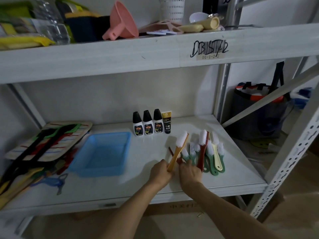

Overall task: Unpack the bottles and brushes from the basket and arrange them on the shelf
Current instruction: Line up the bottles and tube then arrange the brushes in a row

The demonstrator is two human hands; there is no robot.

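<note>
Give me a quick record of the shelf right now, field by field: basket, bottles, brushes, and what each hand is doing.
basket: blue basket, looks empty, on the lower shelf
bottles: three black-capped bottles upright in a row at the back, a black tube standing at their right end
brushes: several green, red and cream brushes lying side by side, bristles pointing to the back
left hand: left hand holds an orange brush by its handle
right hand: right hand rests at the brush handles; grip unclear
</note>
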